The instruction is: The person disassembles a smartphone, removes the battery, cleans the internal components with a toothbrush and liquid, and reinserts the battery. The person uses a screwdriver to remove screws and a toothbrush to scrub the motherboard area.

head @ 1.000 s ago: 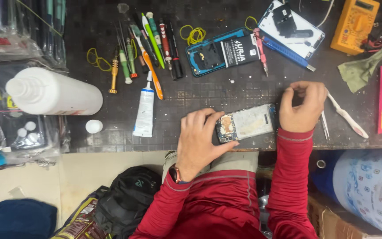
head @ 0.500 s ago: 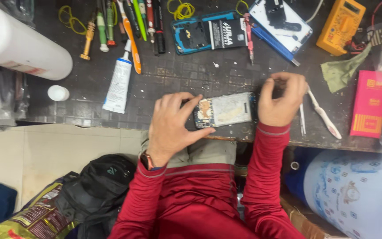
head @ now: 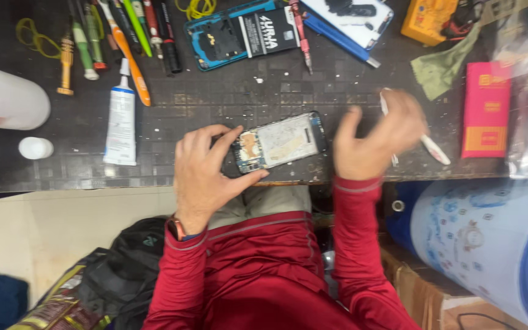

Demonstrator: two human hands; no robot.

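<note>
Opened phone [head: 281, 142] lies flat on the dark desk [head: 227, 98] near its front edge, back cover off, pale inner plate facing up. Left hand [head: 206, 171] grasps the phone's left end, thumb below it, fingers curled over the top corner. Right hand [head: 377, 137] is just right of the phone, off it, fingers loosely spread; it is blurred, so cannot tell for sure whether it grips the thin white tool [head: 426, 142] that pokes out on its far side.

Around the phone: white glue tube [head: 121, 119] to its left, white cap [head: 35, 148] and a large white bottle [head: 7, 104] further left. Behind the phone, a blue back cover with black battery [head: 242, 33], a row of screwdrivers [head: 123, 36], a yellow multimeter [head: 429, 21]. Right of the phone past the right hand, a green cloth [head: 444, 67] and a pink box [head: 486, 110]. Nothing sits between the hands and the phone.

Versus 0.5 s ago: right hand was on the phone's right end, now it has lifted away to the right. Left hand's hold is unchanged. Phone stays in the same spot.
</note>
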